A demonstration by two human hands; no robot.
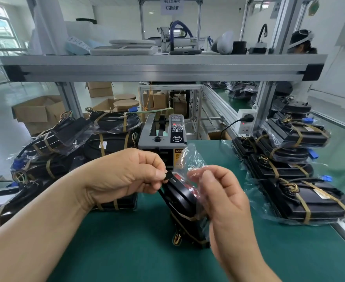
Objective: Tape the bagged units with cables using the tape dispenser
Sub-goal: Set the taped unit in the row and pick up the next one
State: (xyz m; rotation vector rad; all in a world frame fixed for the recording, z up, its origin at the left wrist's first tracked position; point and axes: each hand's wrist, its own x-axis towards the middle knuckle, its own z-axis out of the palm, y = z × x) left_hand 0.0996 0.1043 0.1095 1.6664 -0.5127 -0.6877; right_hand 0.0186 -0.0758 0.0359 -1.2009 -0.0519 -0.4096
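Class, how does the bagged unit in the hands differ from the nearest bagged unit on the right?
The held unit stands on end, gripped by left hand and right hand; the resting unit lies flat, untouched. The held unit's bag gapes open on top; the resting unit's lies flat under tan tape. Both are black.

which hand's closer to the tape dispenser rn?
Left. The left hand sits just in front of the tape dispenser, pinching the bagged unit; the right hand is nearer the person, off to its right.
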